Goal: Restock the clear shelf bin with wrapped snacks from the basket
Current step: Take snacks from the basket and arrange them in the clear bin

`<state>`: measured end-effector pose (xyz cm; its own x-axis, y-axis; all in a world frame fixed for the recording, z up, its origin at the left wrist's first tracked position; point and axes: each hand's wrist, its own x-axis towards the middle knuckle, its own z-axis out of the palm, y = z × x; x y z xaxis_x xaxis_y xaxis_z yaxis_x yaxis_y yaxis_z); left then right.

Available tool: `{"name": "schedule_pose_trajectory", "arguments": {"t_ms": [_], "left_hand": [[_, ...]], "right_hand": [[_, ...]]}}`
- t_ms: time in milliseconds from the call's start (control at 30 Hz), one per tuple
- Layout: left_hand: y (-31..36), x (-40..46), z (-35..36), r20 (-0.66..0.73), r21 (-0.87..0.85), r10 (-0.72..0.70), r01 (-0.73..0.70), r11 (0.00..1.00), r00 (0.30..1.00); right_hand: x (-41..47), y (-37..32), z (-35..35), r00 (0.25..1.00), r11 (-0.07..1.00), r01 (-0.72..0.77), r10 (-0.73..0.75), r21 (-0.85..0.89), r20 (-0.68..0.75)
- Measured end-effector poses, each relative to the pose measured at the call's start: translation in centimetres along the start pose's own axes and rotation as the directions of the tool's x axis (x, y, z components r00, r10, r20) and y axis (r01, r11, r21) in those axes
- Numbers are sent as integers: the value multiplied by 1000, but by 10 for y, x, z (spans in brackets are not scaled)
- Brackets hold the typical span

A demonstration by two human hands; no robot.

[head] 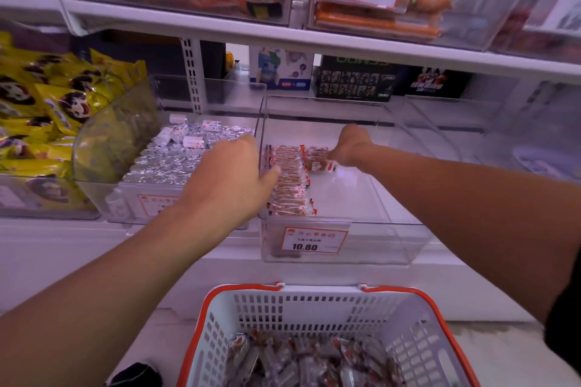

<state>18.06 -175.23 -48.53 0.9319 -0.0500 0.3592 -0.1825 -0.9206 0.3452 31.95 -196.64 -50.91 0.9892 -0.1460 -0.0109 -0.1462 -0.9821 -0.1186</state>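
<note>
Both hands are inside the clear shelf bin [342, 248], the one tagged 10.80. The left hand [234, 174] sits at the bin's left wall, thumb against the row of wrapped snacks [290, 185] packed along that side; fingers are hidden behind the hand, so cannot tell whether it grips anything or just steadies the stack. The right hand [352, 148] reaches deeper, toward the back, touching a loose snack pack [317, 160] at the far end of the row; fingers point away from the camera, grip unclear, looks like pinching or nudging it.

Step in hand, as I judge it: laying and squaring packs into the row. To do it well: keep the left hand bracing the stack so it doesn't topple, slide the new pack flush against the row end, same orientation, red ends lined up. Fill the left column back to front before starting a second one; most of the bin floor to the right is bare.

More stock waits in the basket [327, 308] below, white with an orange rim, a heap of the same wrappers at its bottom. So the task is early.

Around: neighbour bin with foil-wrapped candies [169, 160] just left, yellow bags [47, 104] further left, boxes [355, 78] behind on the shelf. In the way: the upper shelf edge [283, 38] overhangs the reach, and the bin's thin divider wall sits right at the left wrist.
</note>
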Motion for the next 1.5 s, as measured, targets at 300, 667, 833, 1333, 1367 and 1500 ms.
{"name": "schedule_pose_trajectory", "arguments": {"t_ms": [300,667,833,1333,1367,1500], "left_hand": [[20,-51,4,174,-8,731,-741,671,660],[-44,-240,207,929,275,-268,9,961,254],[-40,-278,265,914,276,-388,513,813,122],[-9,-290,320,747,212,-593,738,640,300],[-9,-289,321,759,187,-583,760,622,291],[-13,-284,324,771,29,-594,918,395,231]], "right_hand": [[-183,36,-4,377,775,611,-105,161,-920],[-300,139,299,790,973,-171,42,153,611],[-300,170,349,626,955,-289,242,-68,741],[-288,164,367,737,838,-510,309,195,601],[-285,160,364,736,820,-519,286,240,614],[-284,141,360,678,741,-556,143,376,721]]}}
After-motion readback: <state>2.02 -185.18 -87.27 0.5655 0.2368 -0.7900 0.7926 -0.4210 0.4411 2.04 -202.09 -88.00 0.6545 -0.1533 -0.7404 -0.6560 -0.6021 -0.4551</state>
